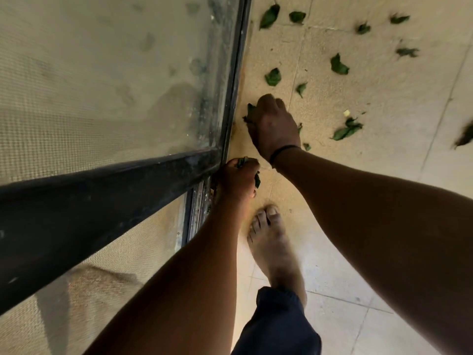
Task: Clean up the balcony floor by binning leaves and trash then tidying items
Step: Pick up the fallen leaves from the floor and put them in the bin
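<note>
Left hand and right hand clutching leaves beside door frame

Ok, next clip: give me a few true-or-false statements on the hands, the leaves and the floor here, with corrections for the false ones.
1. The left hand is closed around green leaves. True.
2. The right hand is empty and lifted well clear of the floor. False: it is down at the floor, its fingers on a leaf beside the door frame.
3. More loose leaves lie scattered on the tiles. True.
4. A bin stands next to the bare foot. False: no bin is in view.
5. The right wrist wears a dark band. True.
</note>
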